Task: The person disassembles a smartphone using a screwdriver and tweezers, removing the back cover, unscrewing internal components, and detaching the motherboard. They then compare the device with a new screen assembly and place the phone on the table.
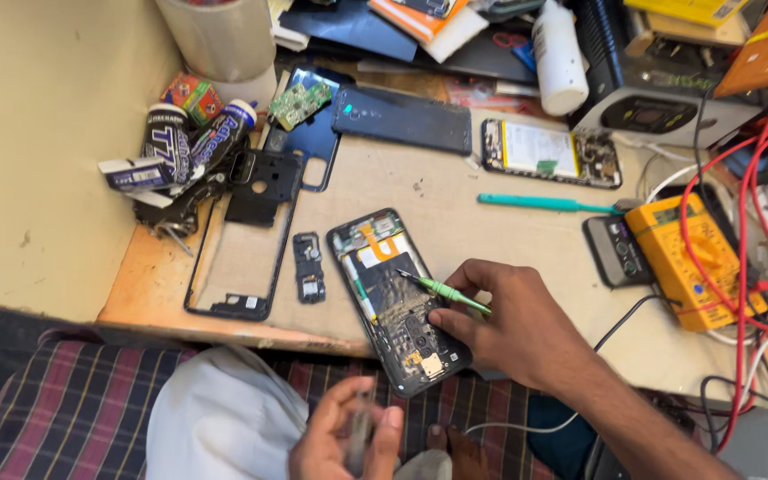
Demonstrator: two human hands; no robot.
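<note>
Something small and blurry is being pinched in the left hand (344, 440); green screwdriver (444, 290) is being held by right-hand fingers (482, 277) over the opened phone (397, 298) near the worktop (455, 196) front edge, steady aim needed.

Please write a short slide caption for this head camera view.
Right hand holds a green screwdriver over an opened phone on the workbench.
</note>
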